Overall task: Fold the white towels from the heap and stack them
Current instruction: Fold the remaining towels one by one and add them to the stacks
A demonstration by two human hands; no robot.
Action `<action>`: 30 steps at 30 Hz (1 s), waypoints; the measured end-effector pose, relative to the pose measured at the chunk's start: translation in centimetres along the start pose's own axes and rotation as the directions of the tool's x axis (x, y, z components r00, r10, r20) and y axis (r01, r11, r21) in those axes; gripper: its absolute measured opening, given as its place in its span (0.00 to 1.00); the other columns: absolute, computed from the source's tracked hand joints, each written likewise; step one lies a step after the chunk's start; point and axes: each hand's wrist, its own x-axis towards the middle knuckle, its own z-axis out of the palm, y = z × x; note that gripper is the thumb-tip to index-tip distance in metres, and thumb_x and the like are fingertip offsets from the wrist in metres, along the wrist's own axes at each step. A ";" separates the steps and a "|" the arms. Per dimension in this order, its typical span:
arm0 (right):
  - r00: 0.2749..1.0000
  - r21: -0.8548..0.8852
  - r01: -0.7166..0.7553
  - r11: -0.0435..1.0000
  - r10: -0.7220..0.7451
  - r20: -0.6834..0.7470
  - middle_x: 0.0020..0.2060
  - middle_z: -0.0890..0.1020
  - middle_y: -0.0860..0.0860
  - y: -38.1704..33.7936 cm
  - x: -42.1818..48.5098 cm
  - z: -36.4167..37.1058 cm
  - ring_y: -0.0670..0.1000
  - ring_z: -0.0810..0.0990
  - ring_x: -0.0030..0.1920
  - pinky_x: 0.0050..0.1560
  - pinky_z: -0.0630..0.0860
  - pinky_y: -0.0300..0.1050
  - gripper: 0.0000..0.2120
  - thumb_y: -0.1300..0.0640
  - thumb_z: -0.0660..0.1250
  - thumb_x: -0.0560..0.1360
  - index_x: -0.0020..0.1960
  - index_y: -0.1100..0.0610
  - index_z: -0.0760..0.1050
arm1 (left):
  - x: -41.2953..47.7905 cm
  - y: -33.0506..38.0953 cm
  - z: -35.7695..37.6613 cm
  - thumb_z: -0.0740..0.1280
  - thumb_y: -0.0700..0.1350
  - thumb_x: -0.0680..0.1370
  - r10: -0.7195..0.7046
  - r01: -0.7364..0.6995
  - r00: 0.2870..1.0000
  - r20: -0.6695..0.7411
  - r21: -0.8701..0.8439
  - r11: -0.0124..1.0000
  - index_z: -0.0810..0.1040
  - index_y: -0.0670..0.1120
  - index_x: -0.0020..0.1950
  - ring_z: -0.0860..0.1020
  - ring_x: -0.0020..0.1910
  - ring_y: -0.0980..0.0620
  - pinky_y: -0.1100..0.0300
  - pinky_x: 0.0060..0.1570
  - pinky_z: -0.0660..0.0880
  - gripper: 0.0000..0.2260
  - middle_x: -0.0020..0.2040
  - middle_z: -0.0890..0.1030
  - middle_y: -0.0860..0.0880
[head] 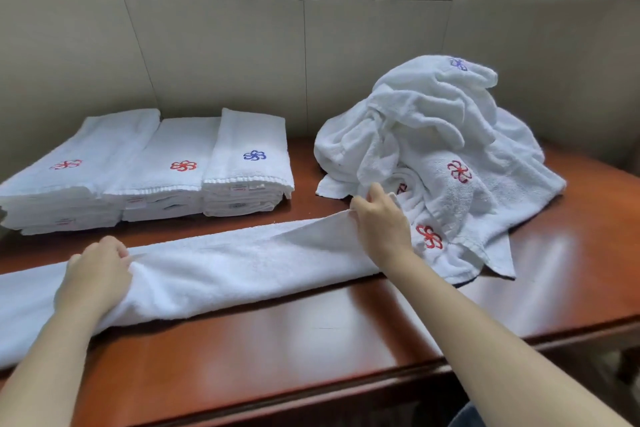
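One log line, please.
folding towel | left hand grips it | right hand pinches its edge | heap unfolded | three stacks done

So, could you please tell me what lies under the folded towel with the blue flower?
More folded towels, visible only as edges with small labels; their tops are covered. The stack rests on the table.

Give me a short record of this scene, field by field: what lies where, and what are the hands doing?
surface: reddish-brown wooden table
towel in work: long towel, stretched left to right across the table
left hand: grips the long towel's far edge
right hand: pinches its edge beside the heap
heap: unfolded white towels, back right
folded stacks: three side by side, back left; top logos red, red, blue
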 end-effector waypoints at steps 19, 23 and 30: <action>0.829 -0.230 -0.212 0.950 0.299 0.472 0.69 0.65 0.55 -0.7 -0.1 2.2 0.59 0.63 0.69 0.68 0.59 0.51 0.20 0.57 0.53 0.76 0.68 0.56 0.65 | -1.5 -0.6 -0.9 0.63 0.44 0.79 0.099 -0.102 0.978 -0.182 -0.008 0.995 0.79 0.47 0.52 0.69 0.54 0.44 0.51 0.45 0.68 0.06 0.55 0.72 0.47; 0.816 -0.274 -0.241 0.931 0.347 0.462 0.70 0.64 0.59 -1.4 -0.1 1.8 0.61 0.63 0.69 0.67 0.60 0.51 0.20 0.57 0.56 0.76 0.68 0.57 0.64 | -1.6 -0.2 0.4 0.63 0.44 0.79 0.130 -0.141 0.989 -0.074 -0.171 0.975 0.75 0.46 0.64 0.75 0.54 0.46 0.54 0.53 0.69 0.13 0.65 0.70 0.46; 0.888 0.189 0.209 0.960 -0.267 0.375 0.67 0.70 0.54 -7.3 -1.1 2.0 0.57 0.67 0.66 0.64 0.65 0.48 0.18 0.50 0.55 0.81 0.67 0.54 0.69 | -2.5 -1.1 0.4 0.52 0.57 0.82 0.185 -0.183 0.963 0.195 -0.030 0.983 0.61 0.53 0.76 0.53 0.77 0.53 0.50 0.74 0.49 0.22 0.78 0.55 0.50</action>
